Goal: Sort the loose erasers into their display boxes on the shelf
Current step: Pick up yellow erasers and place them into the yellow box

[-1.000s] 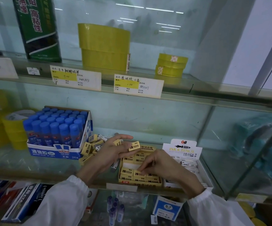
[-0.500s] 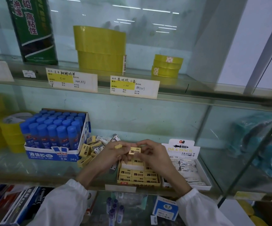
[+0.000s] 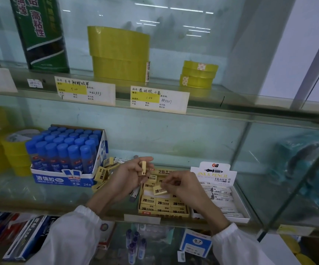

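Since the earlier frame the right hand [image 3: 182, 186] had lowered a pinched eraser [image 3: 159, 189] over the part-filled yellow box [image 3: 166, 214]; the left hand [image 3: 128, 177] gripped a second eraser [image 3: 143, 168], with a loose pile [image 3: 102, 174] left beside.

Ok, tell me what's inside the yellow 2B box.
Rows of yellow 2B erasers fill the box, with a white gap in the middle. The right hand, pinching one eraser above it, covers part of the back rows.
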Action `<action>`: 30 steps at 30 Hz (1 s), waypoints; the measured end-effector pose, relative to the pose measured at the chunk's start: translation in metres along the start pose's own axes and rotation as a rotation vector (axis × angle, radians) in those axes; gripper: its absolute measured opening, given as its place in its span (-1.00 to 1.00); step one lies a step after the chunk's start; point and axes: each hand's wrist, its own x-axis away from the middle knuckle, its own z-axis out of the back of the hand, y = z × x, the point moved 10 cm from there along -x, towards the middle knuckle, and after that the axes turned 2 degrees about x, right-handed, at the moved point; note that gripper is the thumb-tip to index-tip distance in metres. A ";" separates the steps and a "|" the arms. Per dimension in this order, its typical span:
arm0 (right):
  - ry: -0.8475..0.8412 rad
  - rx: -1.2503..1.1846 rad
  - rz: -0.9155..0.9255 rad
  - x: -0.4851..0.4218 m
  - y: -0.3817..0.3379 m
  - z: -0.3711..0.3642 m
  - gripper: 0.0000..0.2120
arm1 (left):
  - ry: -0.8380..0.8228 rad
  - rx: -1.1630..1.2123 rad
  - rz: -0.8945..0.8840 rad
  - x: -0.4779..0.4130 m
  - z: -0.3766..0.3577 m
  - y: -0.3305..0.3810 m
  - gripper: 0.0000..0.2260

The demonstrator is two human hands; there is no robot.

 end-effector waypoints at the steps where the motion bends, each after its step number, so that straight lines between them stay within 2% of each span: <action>1: -0.011 -0.008 -0.003 -0.001 -0.002 -0.002 -0.93 | 0.026 -0.014 -0.015 -0.001 0.005 0.001 -0.57; 6: -0.028 0.078 -0.031 -0.015 -0.008 -0.017 -0.87 | 0.114 0.049 -0.102 -0.002 0.010 0.012 -0.61; 9: -0.005 0.264 0.042 -0.015 -0.019 -0.021 -0.86 | 0.121 0.018 -0.135 0.002 0.008 0.016 -0.61; 11: -0.017 0.280 0.086 -0.012 -0.026 -0.024 -0.90 | 0.118 -0.030 -0.141 0.003 0.005 0.018 -0.64; 14: -0.084 0.154 0.087 -0.010 -0.027 -0.030 -0.95 | 0.095 -0.109 -0.124 0.005 0.000 0.016 -0.71; 16: -0.136 -0.031 0.013 -0.008 -0.022 -0.027 -0.93 | 0.085 -0.121 -0.112 0.005 -0.001 0.014 -0.71; 19: -0.103 -0.300 -0.079 -0.006 -0.015 -0.010 -0.90 | 0.071 -0.110 -0.103 0.005 -0.001 0.012 -0.66; 20: -0.044 -0.280 -0.088 -0.007 -0.011 0.000 -0.89 | 0.062 -0.121 -0.095 0.004 -0.002 0.011 -0.64; 22: 0.057 -0.063 -0.088 -0.007 -0.007 0.013 -0.90 | 0.049 -0.193 -0.089 0.005 -0.005 0.009 -0.57; 25: 0.008 0.282 -0.066 -0.006 -0.011 0.001 -0.93 | 0.061 -0.336 -0.135 0.006 -0.010 0.010 -0.63; 28: -0.020 0.288 -0.006 -0.005 -0.020 -0.008 -0.92 | 0.077 -0.377 -0.170 0.006 -0.009 0.011 -0.68; 30: -0.045 0.149 -0.050 -0.004 -0.015 -0.004 -0.87 | 0.075 -0.401 -0.177 0.006 -0.008 0.012 -0.67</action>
